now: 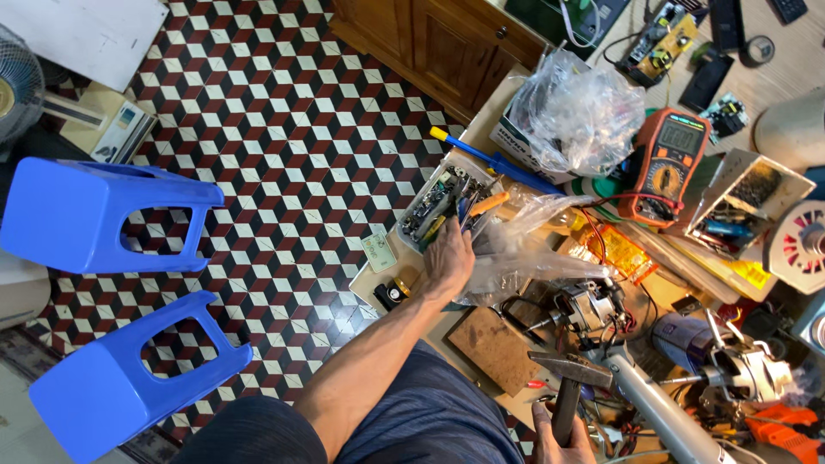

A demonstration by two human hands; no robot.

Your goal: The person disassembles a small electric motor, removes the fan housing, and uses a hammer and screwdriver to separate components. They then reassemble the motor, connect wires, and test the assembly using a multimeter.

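Nearest to us, at the bottom edge, our right hand (563, 438) is wrapped in a fist around the handle of a hammer (569, 378), whose dark metal head stands up just above the knuckles. Beside it to the right lies a grey tube (657, 408), and just past the hammer head sits a small electric motor (589, 305) with its wires, next to a flat brown board (494, 348).

Further out, our left arm stretches over the dark trousers to the left hand (447, 258), which lies palm down with the fingers reaching forward into a shallow tool tray (419, 206). The fingertips are buried among the pliers and screwdrivers there, so we cannot tell whether they pinch anything. An orange-handled tool (490, 204) lies just beyond the fingers, and crumpled clear plastic (524, 249) touches the hand's right side.

Beyond the tray lies a blue screwdriver with a yellow cap (485, 159), then a cardboard box stuffed with plastic bags (571, 112) and an orange multimeter (666, 163). Well off to the left, two blue plastic stools (86, 215) lie on the patterned tile floor (301, 112).
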